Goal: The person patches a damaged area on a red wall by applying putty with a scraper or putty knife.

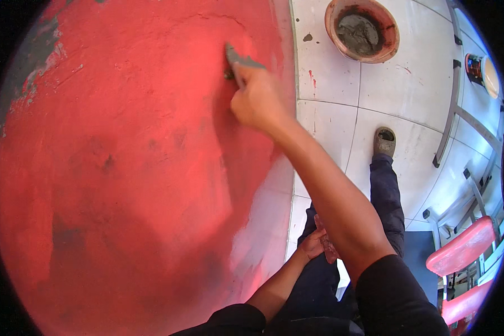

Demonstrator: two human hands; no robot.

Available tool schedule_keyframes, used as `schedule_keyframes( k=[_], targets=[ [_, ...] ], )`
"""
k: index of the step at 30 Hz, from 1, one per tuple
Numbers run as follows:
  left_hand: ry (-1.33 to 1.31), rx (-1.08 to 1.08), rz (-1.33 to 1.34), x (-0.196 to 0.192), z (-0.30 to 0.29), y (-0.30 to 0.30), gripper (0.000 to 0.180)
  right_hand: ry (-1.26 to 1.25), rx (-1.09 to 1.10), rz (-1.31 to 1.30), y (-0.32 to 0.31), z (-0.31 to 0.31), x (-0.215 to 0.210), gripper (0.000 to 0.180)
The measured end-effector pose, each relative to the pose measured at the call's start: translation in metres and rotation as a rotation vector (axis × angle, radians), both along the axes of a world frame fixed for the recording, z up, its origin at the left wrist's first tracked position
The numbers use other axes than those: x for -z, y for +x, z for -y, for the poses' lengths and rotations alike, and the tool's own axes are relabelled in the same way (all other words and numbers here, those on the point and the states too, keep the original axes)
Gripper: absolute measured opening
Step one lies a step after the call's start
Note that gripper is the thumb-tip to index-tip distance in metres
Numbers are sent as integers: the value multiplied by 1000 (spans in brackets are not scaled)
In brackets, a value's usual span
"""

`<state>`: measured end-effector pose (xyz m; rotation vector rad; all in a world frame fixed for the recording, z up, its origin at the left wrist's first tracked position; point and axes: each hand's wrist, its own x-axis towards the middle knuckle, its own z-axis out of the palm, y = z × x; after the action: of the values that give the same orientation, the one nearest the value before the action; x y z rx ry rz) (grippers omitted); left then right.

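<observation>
My right hand reaches up across the red-painted wall, its fingers wrapped round a putty knife. The grey, smeared blade lies against the wall or very close to it, with a dark lump of cement below its edge. Much of the knife's handle is hidden in my grip. Low in front of my body, my left hand is closed on a flat, red-smeared piece; its kind is unclear, as my right forearm partly covers it. Grey patches and rough streaks mark the wall.
A reddish-brown bucket with wet grey cement stands on the white tiled floor. To the right are grey metal frames, a paint can and a red-padded chair. My shoe rests on the tiles.
</observation>
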<state>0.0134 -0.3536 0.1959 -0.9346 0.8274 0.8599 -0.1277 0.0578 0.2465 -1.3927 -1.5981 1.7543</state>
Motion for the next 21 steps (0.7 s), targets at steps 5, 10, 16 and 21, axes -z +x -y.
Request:
schedule_keyframes(
  k=[5, 10, 16, 21],
  targets=[
    [-54, -26, 42, -5, -17, -2, 49, 94, -170, 6, 29, 27, -14, 55],
    [144, 8, 57, -6, -24, 7, 47, 241, -130, -126, 86, 52, 34, 49],
    [-24, 52, -10, -13, -49, 18, 47, 102, 49, 112, 75, 4, 93, 51],
    [134, 54, 26, 6, -24, 11, 48, 183, 18, 6, 33, 22, 89, 54]
  ],
)
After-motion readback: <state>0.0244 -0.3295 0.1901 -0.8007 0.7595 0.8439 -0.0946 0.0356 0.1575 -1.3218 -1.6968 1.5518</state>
